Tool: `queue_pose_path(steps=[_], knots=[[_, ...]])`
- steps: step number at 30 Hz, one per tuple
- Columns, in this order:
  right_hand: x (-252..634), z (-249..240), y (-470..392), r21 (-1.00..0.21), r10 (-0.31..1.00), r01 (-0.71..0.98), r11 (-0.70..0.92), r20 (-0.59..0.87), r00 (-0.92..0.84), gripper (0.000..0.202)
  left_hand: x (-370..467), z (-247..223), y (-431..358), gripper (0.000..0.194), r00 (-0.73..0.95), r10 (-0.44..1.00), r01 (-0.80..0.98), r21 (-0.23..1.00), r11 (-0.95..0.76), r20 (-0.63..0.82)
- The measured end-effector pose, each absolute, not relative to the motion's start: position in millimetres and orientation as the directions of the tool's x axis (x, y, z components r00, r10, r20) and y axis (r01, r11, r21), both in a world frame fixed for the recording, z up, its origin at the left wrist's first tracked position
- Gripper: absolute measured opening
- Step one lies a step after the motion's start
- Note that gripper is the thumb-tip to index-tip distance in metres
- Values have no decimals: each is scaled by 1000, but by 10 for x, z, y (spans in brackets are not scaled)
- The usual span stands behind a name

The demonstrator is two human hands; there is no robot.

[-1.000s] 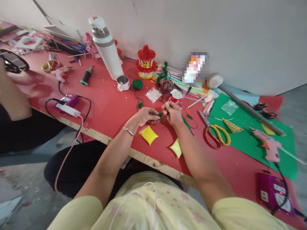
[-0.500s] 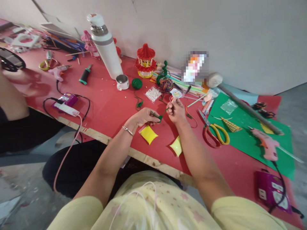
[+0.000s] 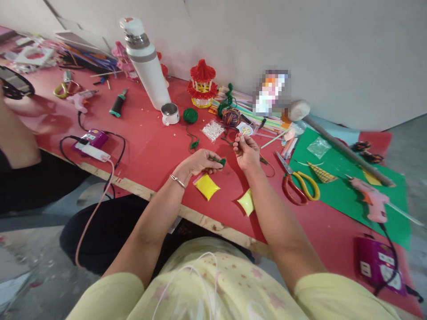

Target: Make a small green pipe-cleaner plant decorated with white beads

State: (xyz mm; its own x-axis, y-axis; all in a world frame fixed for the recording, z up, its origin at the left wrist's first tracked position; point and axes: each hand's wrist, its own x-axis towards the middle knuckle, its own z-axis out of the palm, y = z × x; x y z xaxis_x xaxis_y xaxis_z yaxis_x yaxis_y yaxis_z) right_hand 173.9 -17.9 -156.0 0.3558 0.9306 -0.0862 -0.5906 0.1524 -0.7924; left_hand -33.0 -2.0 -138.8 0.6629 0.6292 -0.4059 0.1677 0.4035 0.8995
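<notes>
While the left hand [image 3: 202, 162] pinches the green yarn piece [image 3: 222, 163] at its fingertips, just beyond the bright yellow packet [image 3: 207, 187], a strand [image 3: 228, 152] stretches toward the right hand [image 3: 246, 151]. That hand, right of the packet, grips a thin pale tool [image 3: 244, 132].

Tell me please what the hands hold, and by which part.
The left hand pinches a small green yarn piece, leaving one end exposed. The right hand holds a thin pale item below its visible tip; its kind is unclear.

Green yarn piece [image 3: 222, 163] sits in the left grip [image 3: 202, 162]
</notes>
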Motion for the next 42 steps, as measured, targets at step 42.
queue_pose_path(steps=[42], knots=[[1498, -1370, -414, -991, 971, 92, 97, 74, -229, 35, -241, -1369, 138, 37, 133, 983, -405, 899, 169, -125]])
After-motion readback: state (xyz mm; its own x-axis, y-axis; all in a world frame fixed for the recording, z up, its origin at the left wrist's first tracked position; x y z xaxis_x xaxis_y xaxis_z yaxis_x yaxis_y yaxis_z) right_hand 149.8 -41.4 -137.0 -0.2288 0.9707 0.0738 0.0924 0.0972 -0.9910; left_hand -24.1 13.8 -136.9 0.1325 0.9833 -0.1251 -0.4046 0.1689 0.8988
